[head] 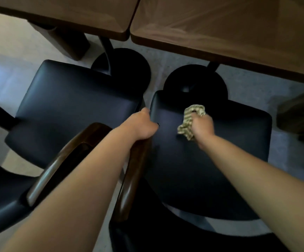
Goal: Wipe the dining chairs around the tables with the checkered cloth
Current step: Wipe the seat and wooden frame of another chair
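Note:
Two dark padded dining chairs stand side by side below me. My right hand (203, 127) grips a bunched green-and-cream checkered cloth (191, 120) and holds it against the seat of the right chair (220, 160), near its far left part. My left hand (144, 124) grips the left edge of that same seat, fingers curled over the rim. The left chair (71, 110) has nothing on its seat, and its wooden armrest (60, 160) curves under my left forearm.
Two brown wooden tables (220, 30) meet edge to edge above the chairs, each on a black round pedestal base (129, 68). A third dark chair (0, 197) shows at the bottom left. Pale floor runs between the chairs. A blurred brownish object (300, 113) sits at the right edge.

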